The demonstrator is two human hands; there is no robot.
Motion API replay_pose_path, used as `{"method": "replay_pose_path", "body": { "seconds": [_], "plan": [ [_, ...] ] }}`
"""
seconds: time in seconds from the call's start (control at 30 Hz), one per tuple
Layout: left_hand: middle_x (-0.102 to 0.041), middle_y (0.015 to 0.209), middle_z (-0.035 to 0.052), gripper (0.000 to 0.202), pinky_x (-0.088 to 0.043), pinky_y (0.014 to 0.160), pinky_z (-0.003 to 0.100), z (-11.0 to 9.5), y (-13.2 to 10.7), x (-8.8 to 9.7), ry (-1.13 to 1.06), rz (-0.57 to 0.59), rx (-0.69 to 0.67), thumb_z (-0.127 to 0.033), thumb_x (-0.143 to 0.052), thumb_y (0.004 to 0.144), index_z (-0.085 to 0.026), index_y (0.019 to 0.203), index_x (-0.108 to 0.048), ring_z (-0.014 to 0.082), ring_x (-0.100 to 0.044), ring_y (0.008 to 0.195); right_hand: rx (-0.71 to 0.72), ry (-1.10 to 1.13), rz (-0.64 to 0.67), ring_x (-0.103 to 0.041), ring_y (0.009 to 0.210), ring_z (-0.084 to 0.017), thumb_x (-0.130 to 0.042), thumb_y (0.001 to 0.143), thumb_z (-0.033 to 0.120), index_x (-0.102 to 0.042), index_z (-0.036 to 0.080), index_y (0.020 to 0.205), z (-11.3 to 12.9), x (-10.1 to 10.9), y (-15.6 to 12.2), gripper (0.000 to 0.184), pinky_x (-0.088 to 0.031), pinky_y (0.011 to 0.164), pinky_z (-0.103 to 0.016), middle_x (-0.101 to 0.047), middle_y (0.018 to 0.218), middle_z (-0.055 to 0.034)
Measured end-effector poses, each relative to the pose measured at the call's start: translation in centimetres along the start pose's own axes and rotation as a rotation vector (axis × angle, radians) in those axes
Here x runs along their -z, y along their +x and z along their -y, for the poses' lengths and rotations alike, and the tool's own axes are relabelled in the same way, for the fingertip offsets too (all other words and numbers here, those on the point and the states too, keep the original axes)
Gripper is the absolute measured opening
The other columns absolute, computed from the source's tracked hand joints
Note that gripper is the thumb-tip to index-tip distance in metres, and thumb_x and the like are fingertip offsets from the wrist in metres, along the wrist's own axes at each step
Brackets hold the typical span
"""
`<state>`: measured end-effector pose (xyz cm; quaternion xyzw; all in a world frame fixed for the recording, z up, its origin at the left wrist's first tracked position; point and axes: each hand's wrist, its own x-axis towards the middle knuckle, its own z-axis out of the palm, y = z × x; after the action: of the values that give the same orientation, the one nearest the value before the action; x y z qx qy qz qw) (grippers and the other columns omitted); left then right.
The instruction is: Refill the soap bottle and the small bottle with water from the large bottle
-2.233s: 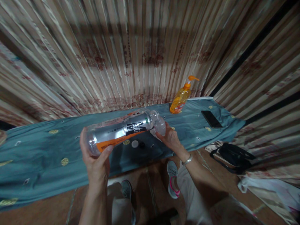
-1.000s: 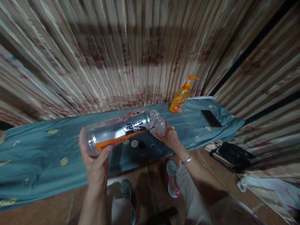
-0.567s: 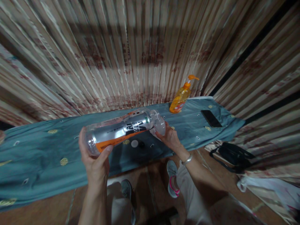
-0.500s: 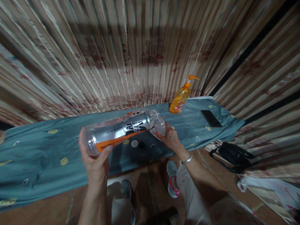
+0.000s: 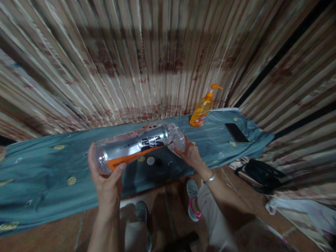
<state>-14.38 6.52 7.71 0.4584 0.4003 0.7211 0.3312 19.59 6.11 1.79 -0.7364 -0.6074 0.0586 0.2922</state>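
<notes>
My left hand (image 5: 107, 182) grips the base of a large clear plastic bottle (image 5: 133, 147) with a silver and orange label, held nearly on its side above the table. Its neck meets a small clear container (image 5: 180, 140) that my right hand (image 5: 190, 154) holds up at the mouth. On the teal cloth (image 5: 52, 168) below lie a white cap (image 5: 151, 160) and a small black cap (image 5: 159, 161).
An orange pump bottle (image 5: 201, 112) stands at the back of the table by the striped curtain (image 5: 157, 52). A black phone (image 5: 236, 132) lies on the cloth at right. A black bag (image 5: 262, 173) and a white bag (image 5: 301, 210) lie on the floor at right.
</notes>
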Motion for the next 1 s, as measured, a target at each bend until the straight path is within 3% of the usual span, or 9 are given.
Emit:
{"method": "replay_pose_path", "body": {
  "seconds": [0.13,0.37,0.57,0.73,0.9,1.0],
  "plan": [
    [-0.063,0.195,0.0082,0.119,-0.042,0.16,0.065,0.02,0.08,-0.08,-0.012,-0.016,-0.001,-0.048,-0.125,0.068,-0.042,0.176,-0.074,0.0465,-0.058,0.185,-0.035,-0.008,0.029,-0.095,0.106,-0.042,-0.093,0.104,0.04,-0.072,0.015,0.173,0.09,0.07,0.04,0.077,-0.081,0.099,-0.059,-0.097,0.12,-0.0235],
    [-0.065,0.194,0.009,0.121,-0.042,0.159,0.067,0.11,0.2,0.02,0.024,-0.005,-0.014,-0.052,-0.124,0.069,-0.042,0.178,-0.073,0.0486,-0.056,0.187,0.024,0.009,-0.013,-0.094,0.1,-0.043,-0.095,0.103,0.038,-0.067,0.024,0.181,-0.36,-0.26,-0.04,0.083,-0.083,0.093,-0.063,-0.095,0.112,-0.0172],
    [-0.063,0.197,0.0073,0.116,-0.04,0.161,0.067,-0.02,0.11,-0.05,-0.012,-0.01,0.0,-0.045,-0.123,0.071,-0.044,0.176,-0.075,0.0468,-0.054,0.189,0.017,0.011,-0.015,-0.095,0.103,-0.042,-0.094,0.104,0.037,-0.069,0.023,0.18,-0.59,-0.43,-0.02,0.081,-0.083,0.096,-0.062,-0.095,0.112,-0.017],
    [-0.069,0.19,0.0064,0.118,-0.043,0.159,0.067,-0.11,0.28,-0.13,-0.042,-0.02,-0.004,-0.045,-0.125,0.064,-0.045,0.172,-0.079,0.0472,-0.058,0.185,0.03,0.008,-0.014,-0.094,0.098,-0.042,-0.095,0.104,0.039,-0.066,0.025,0.184,-0.47,-0.28,0.0,0.087,-0.084,0.094,-0.064,-0.095,0.109,-0.0158],
    [-0.069,0.189,0.0091,0.117,-0.05,0.154,0.064,0.0,0.35,-0.15,-0.022,-0.033,-0.015,-0.049,-0.124,0.066,-0.041,0.173,-0.077,0.0456,-0.063,0.18,0.002,-0.007,0.005,-0.095,0.105,-0.044,-0.095,0.104,0.037,-0.069,0.022,0.18,-0.27,-0.21,-0.01,0.082,-0.083,0.098,-0.066,-0.096,0.116,-0.0199],
    [-0.069,0.188,0.0103,0.119,-0.051,0.153,0.065,0.11,0.31,-0.11,-0.012,-0.038,-0.006,-0.049,-0.125,0.065,-0.039,0.173,-0.076,0.0451,-0.065,0.178,0.017,-0.003,-0.004,-0.094,0.099,-0.043,-0.094,0.104,0.039,-0.066,0.023,0.183,-0.25,-0.22,0.0,0.085,-0.084,0.094,-0.064,-0.095,0.111,-0.0178]
  ]
}}
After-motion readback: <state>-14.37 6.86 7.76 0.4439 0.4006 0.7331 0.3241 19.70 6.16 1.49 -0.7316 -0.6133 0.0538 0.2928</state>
